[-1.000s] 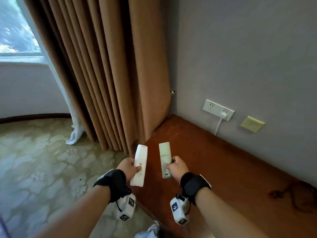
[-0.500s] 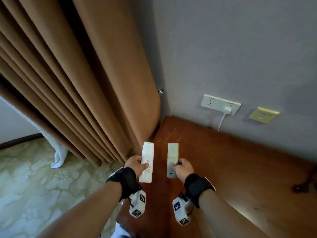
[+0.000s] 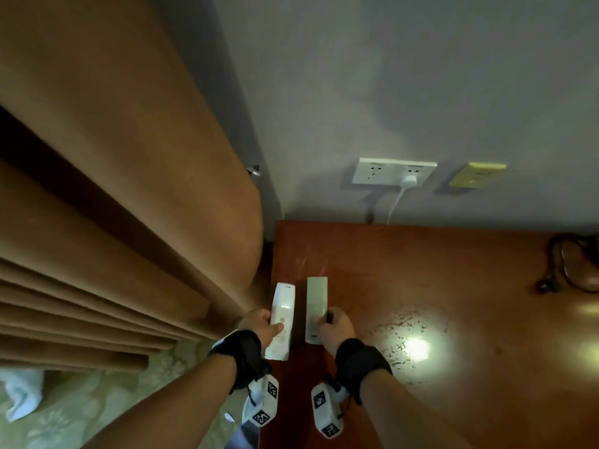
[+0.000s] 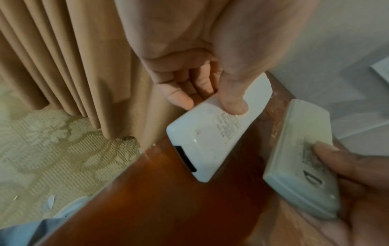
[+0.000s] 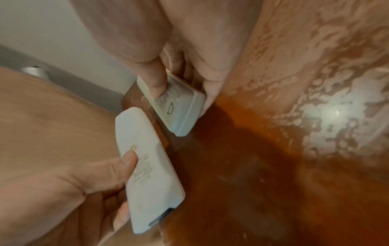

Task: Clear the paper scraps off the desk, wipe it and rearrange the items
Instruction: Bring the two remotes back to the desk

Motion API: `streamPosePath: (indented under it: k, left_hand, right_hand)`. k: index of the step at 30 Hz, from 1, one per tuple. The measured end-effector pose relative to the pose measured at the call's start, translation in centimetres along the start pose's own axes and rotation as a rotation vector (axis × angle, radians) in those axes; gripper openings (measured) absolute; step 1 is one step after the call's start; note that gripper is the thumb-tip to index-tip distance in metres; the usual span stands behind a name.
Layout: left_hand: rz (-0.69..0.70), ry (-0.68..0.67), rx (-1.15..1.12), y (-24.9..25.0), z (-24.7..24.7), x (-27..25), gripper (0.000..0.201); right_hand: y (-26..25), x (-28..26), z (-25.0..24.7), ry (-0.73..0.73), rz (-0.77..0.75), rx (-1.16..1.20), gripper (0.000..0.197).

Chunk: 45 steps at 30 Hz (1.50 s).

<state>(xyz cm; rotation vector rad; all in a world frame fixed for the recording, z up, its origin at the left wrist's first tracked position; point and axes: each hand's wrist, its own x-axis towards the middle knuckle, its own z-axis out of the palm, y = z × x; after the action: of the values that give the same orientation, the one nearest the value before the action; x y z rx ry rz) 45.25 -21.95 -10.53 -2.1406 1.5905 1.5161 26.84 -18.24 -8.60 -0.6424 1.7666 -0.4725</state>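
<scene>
Remotes [image 3: 282, 303] [image 3: 317, 296] in curled grips, both hands [image 3: 259, 324] [image 3: 337, 327]

The left remote [image 3: 282, 303] is white, the right remote [image 3: 317, 296] pale green. Worktop [image 3: 470, 367] reddish-brown, curtain [image 3: 129, 189] tan, wall [image 3: 389, 76] grey, carpet [image 3: 97, 413] cream with a floral pattern, wrist straps [image 3: 243, 354] black.

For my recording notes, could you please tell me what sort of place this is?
Probably a hotel room or bedroom: a polished wooden desk stands against a grey wall with a socket panel above it, heavy tan curtains hang beside it, and patterned carpet covers the floor.
</scene>
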Motion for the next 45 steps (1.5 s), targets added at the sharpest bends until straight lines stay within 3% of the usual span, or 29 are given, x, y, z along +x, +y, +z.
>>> streamPosePath:
  k: [7,13,20,26,34,40,45]
  left_hand:
    - [0.015,0.016,-0.094,-0.5,0.8,2.1,0.026]
    - [-0.017,0.130,-0.058,-0.1,0.7,2.0,0.038]
    - [-0.079,0.134,-0.029,0.5,0.7,1.7,0.038]
    - [-0.093,0.142,-0.149,0.1,0.6,1.3,0.041]
    - [0.003,0.132,-0.068,-0.3,0.1,1.2,0.048]
    - [0.036,0.125,-0.054,-0.5,0.5,1.1,0.059]
    - [0.060,0.135,-0.017,-0.2,0.5,0.2,0.052]
  right_hand:
    - [1.3,0.9,1.9,0.102,0.013,0.008,0.036]
    - [0.8,1.1,2.3,0.164,-0.017,-0.105,0.037]
    - [2.1,3.3,3.6,0.161,-0.008,-0.210,0.034]
    - [2.2,3.7,4.0,0.193,-0.045,-0.221,0.031]
    - [2.0,3.4,4.1,0.213,-0.072,-0.213,0.023]
    - [1.6,2.8,3.5,0.201,-0.086,-0.243,0.035]
    - [1.1,0.3,1.6,0.213,-0.084,-0.182,0.040]
